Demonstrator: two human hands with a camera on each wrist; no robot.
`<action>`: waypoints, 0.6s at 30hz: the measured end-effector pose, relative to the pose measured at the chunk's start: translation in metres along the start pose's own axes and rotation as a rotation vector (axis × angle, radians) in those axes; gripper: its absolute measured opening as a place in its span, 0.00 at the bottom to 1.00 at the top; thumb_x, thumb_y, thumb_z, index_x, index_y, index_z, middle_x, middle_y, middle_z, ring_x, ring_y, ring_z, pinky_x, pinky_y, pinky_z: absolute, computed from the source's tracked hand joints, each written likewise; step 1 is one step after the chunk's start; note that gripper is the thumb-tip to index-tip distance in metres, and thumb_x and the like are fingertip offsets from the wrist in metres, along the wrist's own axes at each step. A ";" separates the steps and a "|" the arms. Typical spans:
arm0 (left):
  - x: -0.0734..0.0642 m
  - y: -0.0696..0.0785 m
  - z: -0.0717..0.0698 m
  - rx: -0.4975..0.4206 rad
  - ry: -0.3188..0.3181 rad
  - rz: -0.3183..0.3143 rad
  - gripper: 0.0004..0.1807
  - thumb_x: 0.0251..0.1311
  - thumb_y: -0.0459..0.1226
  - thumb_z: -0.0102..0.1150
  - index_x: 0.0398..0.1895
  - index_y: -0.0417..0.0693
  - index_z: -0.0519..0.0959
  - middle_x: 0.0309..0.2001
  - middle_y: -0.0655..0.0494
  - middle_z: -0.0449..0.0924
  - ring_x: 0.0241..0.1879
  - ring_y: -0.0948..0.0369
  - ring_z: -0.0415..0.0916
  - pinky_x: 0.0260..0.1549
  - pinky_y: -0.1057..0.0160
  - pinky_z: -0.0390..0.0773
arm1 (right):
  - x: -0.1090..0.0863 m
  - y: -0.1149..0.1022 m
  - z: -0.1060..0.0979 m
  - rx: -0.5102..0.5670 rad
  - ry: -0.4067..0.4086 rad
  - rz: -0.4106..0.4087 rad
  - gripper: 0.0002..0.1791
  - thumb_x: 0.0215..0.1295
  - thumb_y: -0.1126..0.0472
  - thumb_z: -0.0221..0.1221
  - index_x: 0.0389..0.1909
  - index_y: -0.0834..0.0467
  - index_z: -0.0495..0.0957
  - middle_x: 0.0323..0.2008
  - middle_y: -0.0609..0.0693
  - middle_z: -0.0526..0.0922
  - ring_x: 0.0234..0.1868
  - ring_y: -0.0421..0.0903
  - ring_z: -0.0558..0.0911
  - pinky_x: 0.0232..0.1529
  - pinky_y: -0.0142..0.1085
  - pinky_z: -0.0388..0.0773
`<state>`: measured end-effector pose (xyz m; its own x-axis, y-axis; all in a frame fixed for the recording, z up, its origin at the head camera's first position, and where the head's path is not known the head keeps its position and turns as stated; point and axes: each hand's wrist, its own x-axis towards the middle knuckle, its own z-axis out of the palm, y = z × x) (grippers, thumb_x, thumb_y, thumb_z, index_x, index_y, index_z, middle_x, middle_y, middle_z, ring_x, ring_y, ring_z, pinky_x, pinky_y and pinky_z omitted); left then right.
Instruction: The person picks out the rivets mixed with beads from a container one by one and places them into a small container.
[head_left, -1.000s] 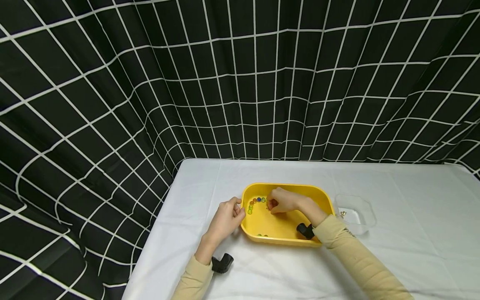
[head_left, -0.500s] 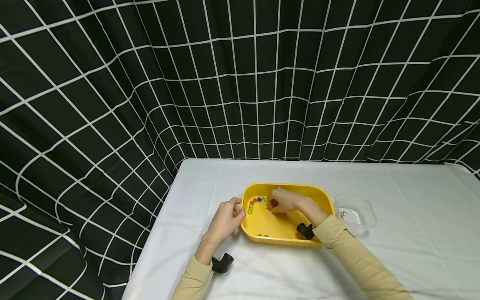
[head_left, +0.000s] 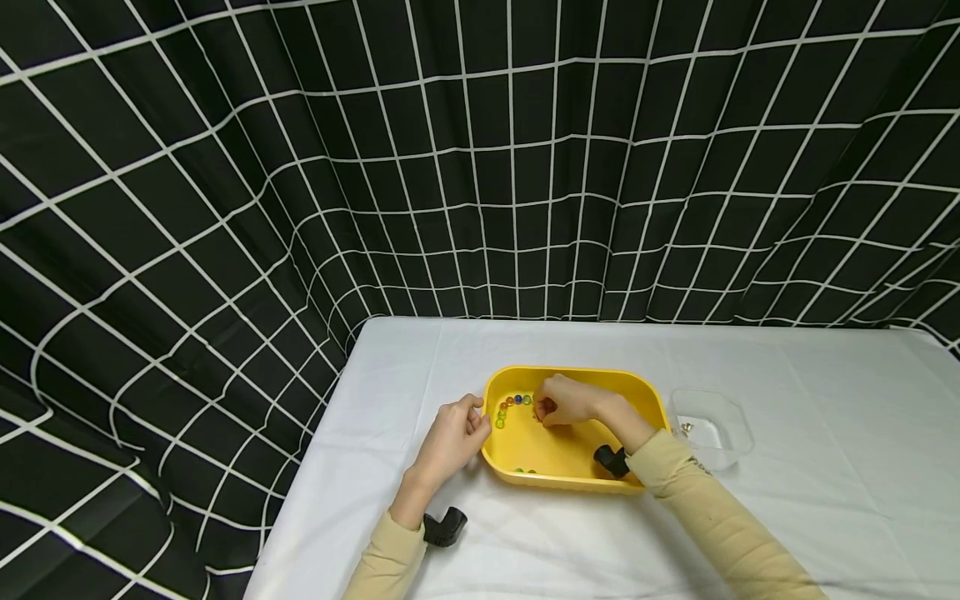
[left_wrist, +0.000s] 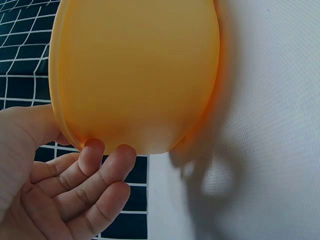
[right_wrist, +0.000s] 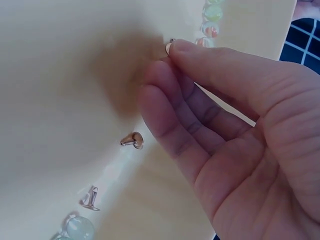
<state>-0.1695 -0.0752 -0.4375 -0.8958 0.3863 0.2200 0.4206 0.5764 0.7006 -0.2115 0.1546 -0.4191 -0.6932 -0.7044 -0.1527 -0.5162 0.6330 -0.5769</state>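
Observation:
A yellow tub [head_left: 570, 482] stands on the table, with marbles [head_left: 518, 399] in a curved row along its far left inside. At the tub's left end is my left hand [head_left: 448, 437]; in the left wrist view the thumb goes behind the rim and curled fingertips [left_wrist: 125, 156] meet the outer wall. My right hand [head_left: 570, 402] reaches into the tub. Thumb and finger pinch a small gold stud [right_wrist: 169, 49], mostly hidden by the thumb. Below that hand, in the right wrist view, lie a round-headed gold stud [right_wrist: 134, 140] and a similar stud [right_wrist: 90, 199], near a pale marble [right_wrist: 80, 228].
A clear plastic box [head_left: 731, 417] with a few small gold pieces [head_left: 686, 428] stands right of the tub, close to the right sleeve. More marbles [head_left: 532, 472] show at the tub's near wall. Behind the white-covered table [head_left: 825, 400] hangs a black gridded curtain [head_left: 525, 208].

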 end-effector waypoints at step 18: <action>-0.001 0.001 -0.001 -0.004 -0.001 0.009 0.14 0.56 0.31 0.54 0.43 0.29 0.75 0.21 0.60 0.70 0.18 0.69 0.66 0.18 0.73 0.71 | -0.009 -0.005 -0.010 0.001 0.021 -0.025 0.04 0.55 0.74 0.58 0.24 0.65 0.78 0.21 0.50 0.76 0.22 0.36 0.67 0.25 0.26 0.66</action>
<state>-0.1686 -0.0753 -0.4363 -0.8920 0.3916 0.2257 0.4278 0.5702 0.7013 -0.2079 0.1613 -0.4071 -0.6907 -0.7129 -0.1212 -0.5330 0.6153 -0.5808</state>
